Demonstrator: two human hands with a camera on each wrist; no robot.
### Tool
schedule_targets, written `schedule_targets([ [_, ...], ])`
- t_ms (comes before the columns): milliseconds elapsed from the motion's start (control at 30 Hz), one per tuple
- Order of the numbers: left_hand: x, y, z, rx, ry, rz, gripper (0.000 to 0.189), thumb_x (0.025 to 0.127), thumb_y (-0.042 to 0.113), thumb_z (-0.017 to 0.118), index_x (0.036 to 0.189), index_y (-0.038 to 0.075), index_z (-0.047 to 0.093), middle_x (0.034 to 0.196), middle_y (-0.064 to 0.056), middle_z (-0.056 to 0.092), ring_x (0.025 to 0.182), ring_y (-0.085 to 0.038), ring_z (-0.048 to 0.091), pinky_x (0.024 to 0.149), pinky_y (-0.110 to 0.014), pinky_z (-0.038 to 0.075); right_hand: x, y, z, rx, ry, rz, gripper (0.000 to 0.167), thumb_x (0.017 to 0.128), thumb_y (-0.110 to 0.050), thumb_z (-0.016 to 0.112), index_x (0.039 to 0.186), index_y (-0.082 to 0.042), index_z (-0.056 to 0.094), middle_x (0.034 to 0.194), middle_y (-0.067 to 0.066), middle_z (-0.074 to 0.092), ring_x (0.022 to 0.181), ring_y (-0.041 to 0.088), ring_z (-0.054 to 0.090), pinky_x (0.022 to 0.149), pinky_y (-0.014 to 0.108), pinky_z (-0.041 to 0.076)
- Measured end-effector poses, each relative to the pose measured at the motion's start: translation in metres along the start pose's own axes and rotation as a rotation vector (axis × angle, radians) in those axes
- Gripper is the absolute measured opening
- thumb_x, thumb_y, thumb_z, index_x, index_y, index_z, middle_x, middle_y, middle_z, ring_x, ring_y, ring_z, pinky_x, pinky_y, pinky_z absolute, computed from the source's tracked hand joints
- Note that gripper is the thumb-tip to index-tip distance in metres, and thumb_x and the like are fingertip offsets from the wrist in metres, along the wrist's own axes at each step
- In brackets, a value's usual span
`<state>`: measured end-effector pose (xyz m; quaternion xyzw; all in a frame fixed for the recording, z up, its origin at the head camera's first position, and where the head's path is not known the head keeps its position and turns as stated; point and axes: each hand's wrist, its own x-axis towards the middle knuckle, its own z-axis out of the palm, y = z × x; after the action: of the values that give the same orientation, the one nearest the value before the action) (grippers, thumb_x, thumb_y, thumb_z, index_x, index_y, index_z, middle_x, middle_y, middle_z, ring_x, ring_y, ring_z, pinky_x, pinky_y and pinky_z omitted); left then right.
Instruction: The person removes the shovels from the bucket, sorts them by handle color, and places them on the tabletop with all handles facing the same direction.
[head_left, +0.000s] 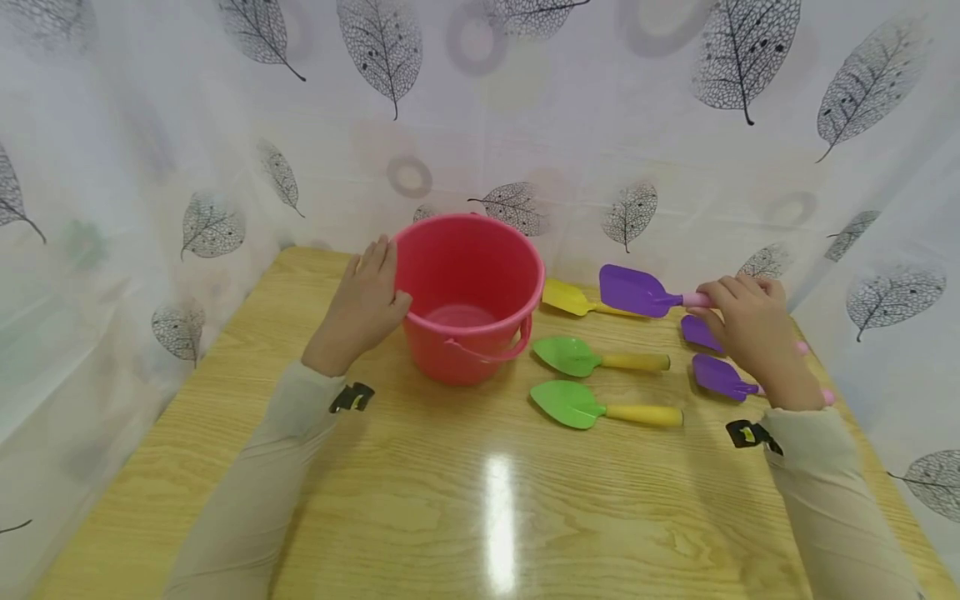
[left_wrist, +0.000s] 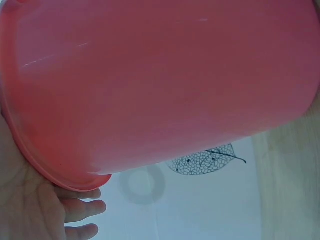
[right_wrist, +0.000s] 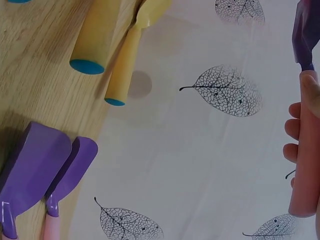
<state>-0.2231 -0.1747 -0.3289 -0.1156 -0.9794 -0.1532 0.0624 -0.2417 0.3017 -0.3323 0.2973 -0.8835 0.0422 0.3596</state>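
Observation:
A red bucket [head_left: 457, 354] stands upright on the table with its handle hanging down toward the front. My left hand [head_left: 363, 302] rests against the left side of its rim, fingers fairly straight, the thumb at the rim's edge; the left wrist view shows the palm touching the rim. Above the right part of the table, my right hand [head_left: 753, 329] grips a purple shovel [head_left: 636, 292] by its pink handle [right_wrist: 304, 160], blade pointing left. Beneath that hand lie two more purple shovels, one farther back [head_left: 699, 332] and one nearer [head_left: 720, 377], partly hidden by the hand and wrist.
Right of the bucket lie two green trowels with yellow handles, one behind [head_left: 567, 356] and one in front [head_left: 567, 402]. A yellow shovel [head_left: 567, 297] lies behind them. A leaf-printed curtain [head_left: 330, 150] hangs along the back and sides of the wooden table [head_left: 600, 517].

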Motion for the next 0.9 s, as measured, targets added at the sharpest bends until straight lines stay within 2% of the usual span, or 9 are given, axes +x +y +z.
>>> schedule_targets([
  [167,-0.001,-0.001,0.000,-0.008,0.005,0.005,0.069,0.092,0.023,0.040,0.146,-0.010,0.014,0.155,-0.026,0.012,0.144,-0.041,0.012,0.117,-0.055,0.012,-0.010,0.006,-0.006,0.003,0.018,0.010,0.058,0.094,-0.052,0.032,0.093,-0.003,0.064,0.079,0.017,0.062,0.082,0.037,0.055,0.074,0.055,0.035],
  [300,0.000,-0.001,0.000,-0.003,0.010,0.011,0.069,0.092,0.024,0.040,0.146,-0.010,0.015,0.155,-0.026,0.013,0.144,-0.041,0.013,0.117,-0.056,0.012,-0.019,0.011,-0.008,-0.032,0.022,0.008,0.056,0.095,-0.051,0.033,0.096,-0.006,0.066,0.079,0.016,0.063,0.078,0.036,0.055,0.072,0.054,0.035],
  [433,0.000,0.000,0.001,-0.002,0.008,0.009,0.069,0.092,0.025,0.040,0.146,-0.010,0.015,0.155,-0.026,0.013,0.144,-0.041,0.013,0.117,-0.056,0.012,-0.029,0.015,-0.010,-0.054,0.028,0.000,0.055,0.096,-0.049,0.034,0.093,-0.006,0.066,0.076,0.016,0.062,0.073,0.036,0.054,0.071,0.055,0.036],
  [667,0.000,0.001,0.001,-0.001,0.008,0.002,0.069,0.092,0.025,0.040,0.146,-0.010,0.015,0.155,-0.026,0.013,0.144,-0.041,0.013,0.117,-0.056,0.012,-0.045,0.022,-0.014,-0.033,-0.016,0.036,0.058,0.095,-0.051,0.029,0.094,-0.004,0.064,0.079,0.015,0.061,0.075,0.036,0.053,0.076,0.056,0.035],
  [800,0.001,0.000,0.002,-0.001,0.010,0.003,0.069,0.092,0.025,0.040,0.146,-0.010,0.015,0.155,-0.026,0.013,0.144,-0.041,0.013,0.117,-0.056,0.012,-0.054,0.026,-0.018,-0.014,-0.054,0.071,0.023,0.090,-0.025,0.058,0.095,-0.003,0.063,0.084,0.016,0.062,0.080,0.037,0.054,0.079,0.057,0.034],
  [900,0.001,0.000,0.001,-0.002,0.014,0.001,0.068,0.092,0.024,0.040,0.146,-0.009,0.015,0.155,-0.026,0.013,0.144,-0.040,0.013,0.117,-0.056,0.012,-0.061,0.027,-0.021,-0.014,-0.075,0.100,0.018,0.087,-0.020,0.063,0.095,-0.003,0.062,0.085,0.015,0.062,0.081,0.037,0.054,0.080,0.057,0.033],
])
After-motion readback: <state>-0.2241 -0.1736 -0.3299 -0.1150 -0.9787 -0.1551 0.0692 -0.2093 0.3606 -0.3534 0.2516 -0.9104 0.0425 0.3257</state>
